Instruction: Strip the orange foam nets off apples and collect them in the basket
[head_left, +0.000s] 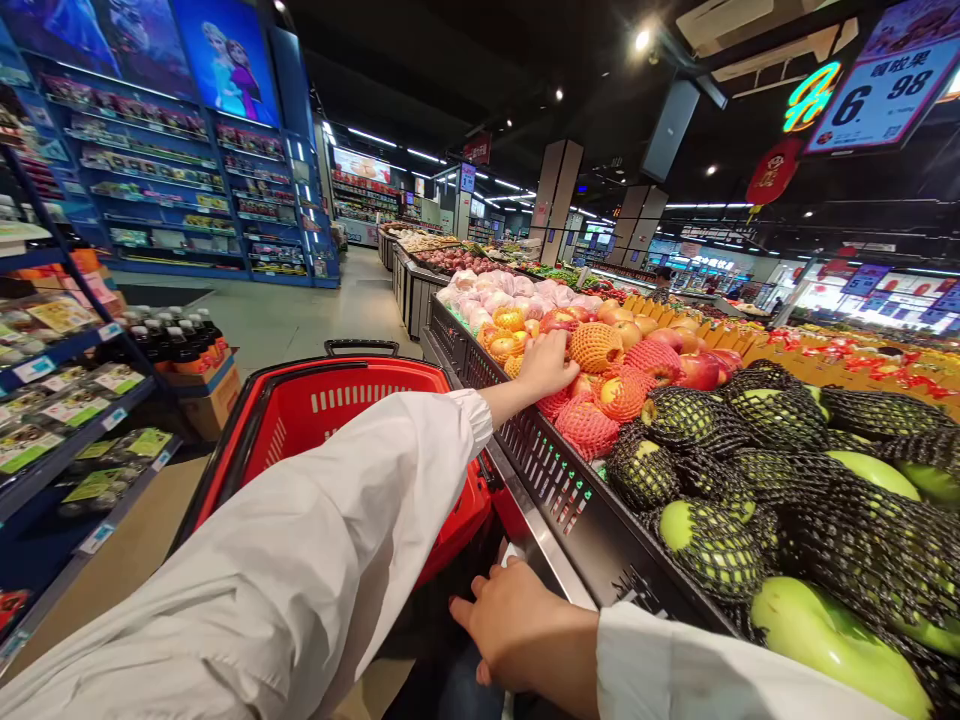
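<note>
**Fruit in netting, one hand on the pile**

Where the black slatted produce bin (pixel 555 480) runs along the aisle, its load is sorted by wrapping. Nearest lie smooth, glossy green mangoes (pixel 825 630) in coarse black mesh sleeves; beyond them sit round fruits in red foam netting (pixel 589 428) and orange foam netting (pixel 596 346), then bare red apples (pixel 697 370), and farther off pale fruit in white wraps (pixel 487 295). Beside the bin stands a red plastic shopping basket (pixel 330 410) with slotted walls and a black handle; what it holds cannot be seen. Boxed goods and dark bottles fill the blue shelves (pixel 67 400) on the other side of the aisle.

The left hand (pixel 546 365), at the end of a white sleeve, reaches across the basket and lies palm down on the netted fruit, fingers spread loosely over a red-wrapped one without closing on it. The right hand (pixel 517 620) is curled over the metal edge of the bin (pixel 540 540), fingers bent, holding nothing loose.
</note>
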